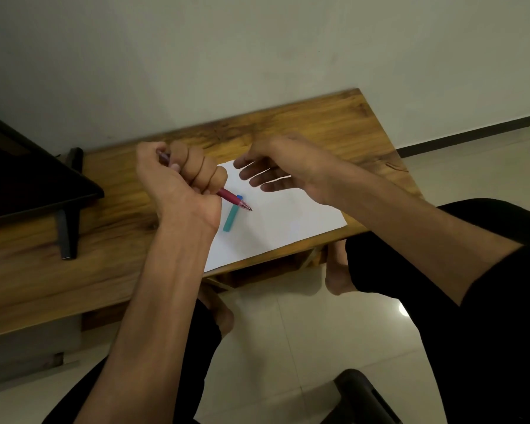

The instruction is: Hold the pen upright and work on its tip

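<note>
Wooden desk (303, 123) set against a plain pale wall, with a tiled floor below, is where the work happens. At the centre is a red pen (234, 201), gripped in the fist of the left hand (181, 175): all fingers are curled round the barrel, the thumb pressing near its top end, and the uncapped tip points down and to the right, just above a white sheet of paper (288, 221). Directly below that tip, under the left hand's little finger, a teal cap (230, 218) with a blue end lies loose on the sheet. The right hand (276, 169) hovers over the far part of the paper, across from the left fist, fingers straight and spread, holding nothing. Left of the left hand stands a dark stand (68, 228) carrying something black.

By my reading, the pen is already uncapped and in hand, while the paper shows no marks, so any writing appears not yet begun.
</note>
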